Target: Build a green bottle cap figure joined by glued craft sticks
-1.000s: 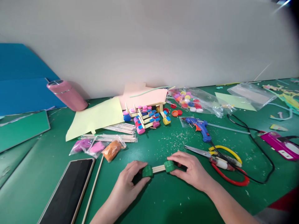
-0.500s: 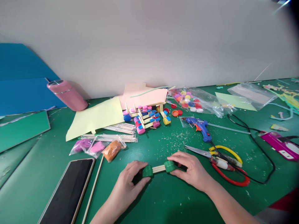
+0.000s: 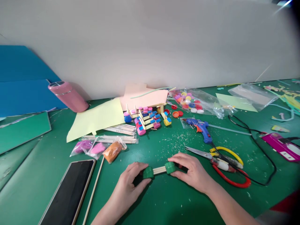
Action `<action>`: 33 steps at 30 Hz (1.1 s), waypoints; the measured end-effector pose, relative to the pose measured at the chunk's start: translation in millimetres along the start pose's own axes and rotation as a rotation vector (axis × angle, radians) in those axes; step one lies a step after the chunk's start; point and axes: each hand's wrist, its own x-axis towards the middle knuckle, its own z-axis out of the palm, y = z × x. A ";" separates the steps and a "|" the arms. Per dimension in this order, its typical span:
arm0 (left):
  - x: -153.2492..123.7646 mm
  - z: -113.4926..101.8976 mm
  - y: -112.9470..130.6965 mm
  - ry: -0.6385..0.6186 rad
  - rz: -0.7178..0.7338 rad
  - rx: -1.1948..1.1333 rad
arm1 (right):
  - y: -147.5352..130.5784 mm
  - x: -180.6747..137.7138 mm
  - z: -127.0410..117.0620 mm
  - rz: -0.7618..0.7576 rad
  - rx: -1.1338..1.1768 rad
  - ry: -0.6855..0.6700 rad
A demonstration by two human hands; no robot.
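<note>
Between my hands is a small model of pale wooden sticks (image 3: 159,170) with a green ribbed bottle cap-like piece at each end. My left hand (image 3: 127,184) pinches the left green piece (image 3: 148,172) between thumb and fingers. At the other end, my right hand (image 3: 191,172) grips the right green piece (image 3: 170,167) the same way. The model is held low, close to the green tabletop; whether it touches cannot be made out. Scissors (image 3: 220,159) with red and yellow handles lie just beyond my right hand.
A blue glue gun (image 3: 199,126) with a black cord lies behind the scissors. Small stick-and-cap models (image 3: 148,118) stand at the back centre, near a bag of caps (image 3: 189,101). To the left are a phone (image 3: 67,193), a stick (image 3: 93,190), bagged clay (image 3: 113,151) and a pink bottle (image 3: 69,96).
</note>
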 end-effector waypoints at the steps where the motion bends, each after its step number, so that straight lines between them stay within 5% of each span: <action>1: 0.2 0.1 0.1 -0.001 0.002 -0.001 | 0.2 -0.1 0.3 0.000 -0.001 0.000; 33: 0.2 3.7 2.4 0.005 0.011 0.035 | -1.1 -0.8 -1.0 -0.021 -0.049 -0.006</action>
